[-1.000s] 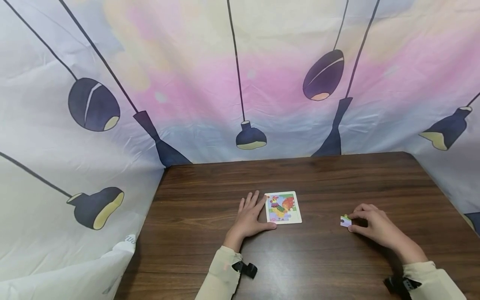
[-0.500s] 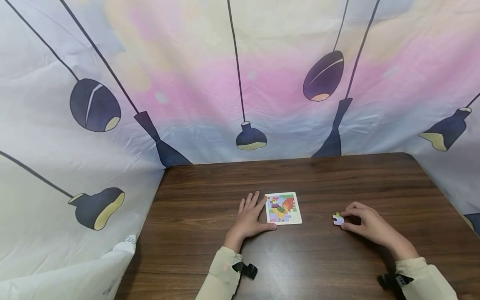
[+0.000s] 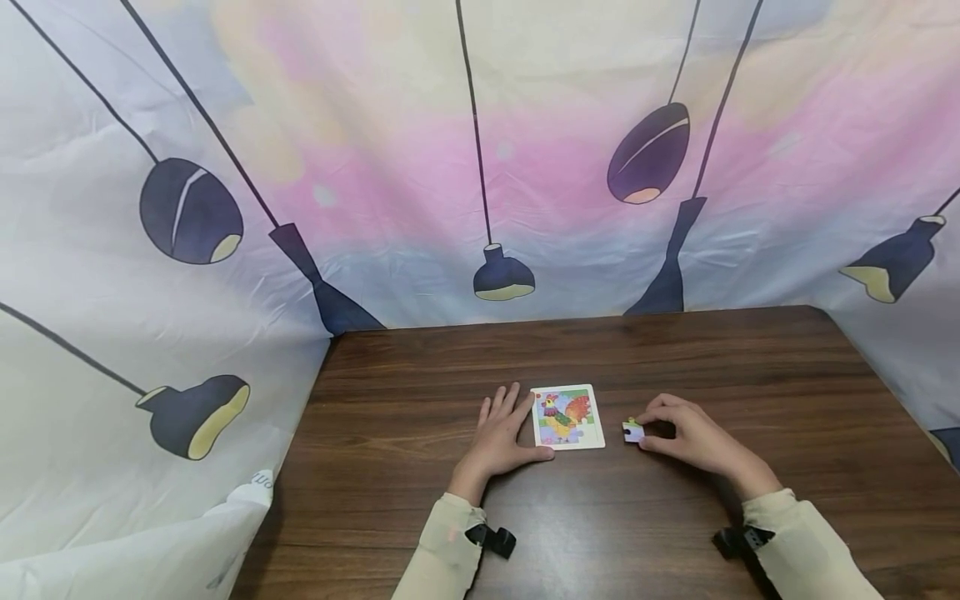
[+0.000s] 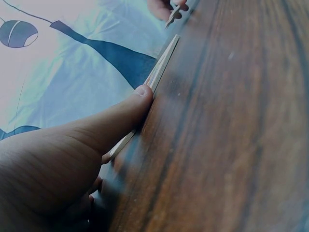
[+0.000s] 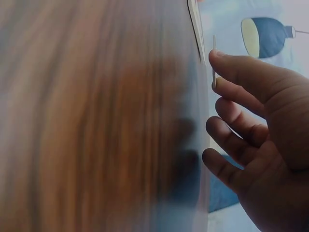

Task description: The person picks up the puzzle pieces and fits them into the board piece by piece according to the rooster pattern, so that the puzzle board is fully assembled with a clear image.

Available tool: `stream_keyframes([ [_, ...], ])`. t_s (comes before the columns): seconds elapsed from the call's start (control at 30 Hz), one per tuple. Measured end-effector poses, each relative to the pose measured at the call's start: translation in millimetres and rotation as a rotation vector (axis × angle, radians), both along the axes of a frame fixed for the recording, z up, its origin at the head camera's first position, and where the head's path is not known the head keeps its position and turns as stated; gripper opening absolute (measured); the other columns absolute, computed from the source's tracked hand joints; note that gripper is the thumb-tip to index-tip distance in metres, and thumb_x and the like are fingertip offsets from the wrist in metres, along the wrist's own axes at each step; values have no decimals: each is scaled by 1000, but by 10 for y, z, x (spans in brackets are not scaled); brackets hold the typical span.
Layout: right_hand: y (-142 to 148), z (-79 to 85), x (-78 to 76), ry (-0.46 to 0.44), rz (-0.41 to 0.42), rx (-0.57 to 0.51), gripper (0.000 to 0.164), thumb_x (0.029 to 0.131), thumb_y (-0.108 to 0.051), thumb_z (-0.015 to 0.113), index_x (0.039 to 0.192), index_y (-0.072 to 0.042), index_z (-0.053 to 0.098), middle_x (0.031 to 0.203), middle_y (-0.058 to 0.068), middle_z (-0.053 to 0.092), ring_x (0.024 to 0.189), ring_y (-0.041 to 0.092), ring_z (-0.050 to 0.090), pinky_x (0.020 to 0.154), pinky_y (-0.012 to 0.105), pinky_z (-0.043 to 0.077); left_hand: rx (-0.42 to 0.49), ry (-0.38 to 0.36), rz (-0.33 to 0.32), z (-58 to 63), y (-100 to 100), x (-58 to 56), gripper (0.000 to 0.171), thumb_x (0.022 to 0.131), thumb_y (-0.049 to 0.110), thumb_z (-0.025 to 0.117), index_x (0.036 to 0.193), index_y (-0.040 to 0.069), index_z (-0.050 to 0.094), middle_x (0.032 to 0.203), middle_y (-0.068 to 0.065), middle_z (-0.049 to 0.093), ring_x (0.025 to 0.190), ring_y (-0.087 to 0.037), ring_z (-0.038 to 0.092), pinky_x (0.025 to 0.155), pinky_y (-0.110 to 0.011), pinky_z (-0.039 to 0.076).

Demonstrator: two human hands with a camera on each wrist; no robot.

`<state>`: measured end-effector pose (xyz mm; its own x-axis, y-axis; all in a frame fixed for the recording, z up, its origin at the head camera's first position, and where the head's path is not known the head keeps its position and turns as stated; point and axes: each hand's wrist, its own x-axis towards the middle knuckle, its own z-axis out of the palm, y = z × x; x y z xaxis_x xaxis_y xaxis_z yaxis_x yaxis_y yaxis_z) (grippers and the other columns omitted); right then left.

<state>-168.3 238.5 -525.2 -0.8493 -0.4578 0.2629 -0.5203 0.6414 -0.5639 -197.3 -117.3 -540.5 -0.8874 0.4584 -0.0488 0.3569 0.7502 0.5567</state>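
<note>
A square jigsaw puzzle [image 3: 561,408] with a rooster picture and a white frame lies on the table, with a pale gap at its lower right corner. My left hand [image 3: 497,437] rests along its left side with fingers spread straight, the thumb at the near edge and the index fingertip by the upper left corner. In the left wrist view, the thumb presses on the board's edge [image 4: 169,58]. To the right of the puzzle, my right hand [image 3: 690,435] pinches a lilac and green puzzle piece [image 3: 633,432] between thumb and index finger. The right wrist view shows this thin piece [image 5: 214,43] edge-on, above the table.
The brown wooden table [image 3: 420,367] reaches back to a curtain [image 3: 375,167] printed with hanging lamps. Each sleeve carries a black strap with a small camera, the left camera [image 3: 501,543] near the front of the table.
My right hand has moved left with the puzzle piece, closer to the puzzle. The left hand and the puzzle have stayed where they were.
</note>
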Motion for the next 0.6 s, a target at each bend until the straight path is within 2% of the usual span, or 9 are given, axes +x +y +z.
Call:
stream_keyframes([
  [0.4,-356,16,-139,-92,74,23,26,92,-23,85,114,-9,81,104,-5,63,92,9,58,78,33,53,-3,9,-7,16,-9,-1,107,86,59,83,168,14,31,176,-15,15,163,-37,7,129,-59,5],
  [0.6,-466,0,-174,-94,103,15,24,92,-19,85,113,-7,81,103,-5,62,90,8,57,78,32,53,-2,6,-6,20,-6,3,107,86,59,83,168,15,31,176,-15,14,163,-37,6,129,-59,5],
])
